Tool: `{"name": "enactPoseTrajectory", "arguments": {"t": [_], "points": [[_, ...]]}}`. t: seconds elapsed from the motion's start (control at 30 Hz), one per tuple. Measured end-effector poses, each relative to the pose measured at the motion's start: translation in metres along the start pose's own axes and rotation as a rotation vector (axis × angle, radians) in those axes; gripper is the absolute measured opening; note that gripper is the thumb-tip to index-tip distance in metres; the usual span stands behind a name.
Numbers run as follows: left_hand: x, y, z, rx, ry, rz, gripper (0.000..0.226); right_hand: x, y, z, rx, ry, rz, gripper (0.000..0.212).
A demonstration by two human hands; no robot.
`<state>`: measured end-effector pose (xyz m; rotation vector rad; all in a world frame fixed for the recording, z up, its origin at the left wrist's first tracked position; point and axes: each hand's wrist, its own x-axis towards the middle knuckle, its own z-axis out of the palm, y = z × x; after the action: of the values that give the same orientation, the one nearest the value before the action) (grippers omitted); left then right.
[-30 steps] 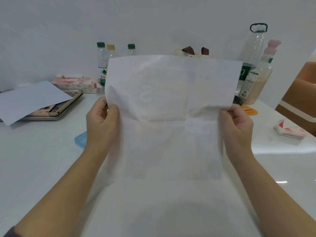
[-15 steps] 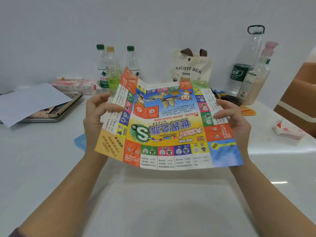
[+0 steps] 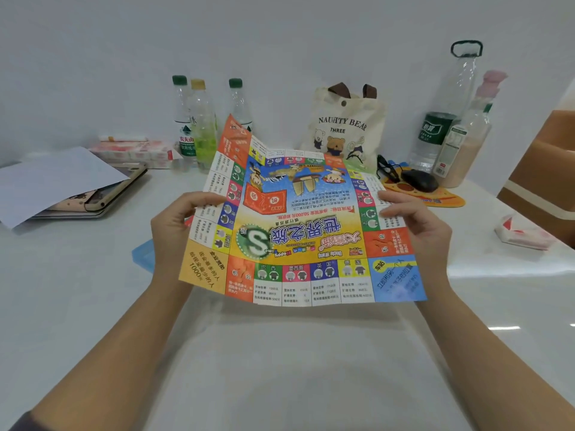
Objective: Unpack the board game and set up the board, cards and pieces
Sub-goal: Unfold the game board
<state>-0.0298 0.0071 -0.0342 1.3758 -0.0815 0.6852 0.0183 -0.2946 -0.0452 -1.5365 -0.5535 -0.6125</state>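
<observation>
Board flipped: blank back a second ago, printed face up now, text upside down to me. Left hand and right hand pinch its side edges, holding it above the table. Likely next: lay it flat.

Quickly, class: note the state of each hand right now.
Left hand: closed, holding the left edge of the colourful creased paper game board.
Right hand: closed, holding its right edge.

Colourful creased paper board held unfolded above the table, print upside-down.
</observation>
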Motion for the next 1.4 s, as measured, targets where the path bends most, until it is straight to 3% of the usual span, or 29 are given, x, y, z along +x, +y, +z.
{"name": "enactPoseTrajectory", "arguments": {"t": [0.13,0.23,0.37,0.47,0.63,0.93,1.2,1.4], "points": [[0.000,-0.003,0.001,-0.012,0.012,-0.039,0.034,-0.001,-0.001,0.000,-0.002,-0.028,0.000,0.032],[0.001,-0.006,-0.001,0.004,0.012,-0.050,0.032,0.000,0.002,-0.001,-0.003,-0.033,-0.002,0.034],[0.001,-0.010,-0.006,0.079,-0.015,-0.014,0.020,-0.001,0.001,-0.001,0.022,0.006,0.036,0.022],[0.001,-0.012,-0.007,0.140,-0.013,0.006,0.026,-0.003,-0.002,0.001,0.078,0.051,0.121,0.007],[0.000,-0.011,-0.002,0.183,0.041,-0.029,0.037,-0.001,-0.003,0.002,0.137,0.107,0.294,0.025],[0.000,-0.008,0.000,0.223,0.037,-0.090,0.025,-0.001,-0.004,0.002,0.010,0.100,0.316,0.013],[0.003,-0.014,-0.004,0.310,0.032,-0.060,0.023,-0.002,0.005,0.003,-0.059,0.038,0.332,0.016],[0.007,-0.018,-0.003,0.261,0.001,-0.132,0.050,-0.002,0.016,0.002,-0.303,-0.034,0.223,0.022]]}}
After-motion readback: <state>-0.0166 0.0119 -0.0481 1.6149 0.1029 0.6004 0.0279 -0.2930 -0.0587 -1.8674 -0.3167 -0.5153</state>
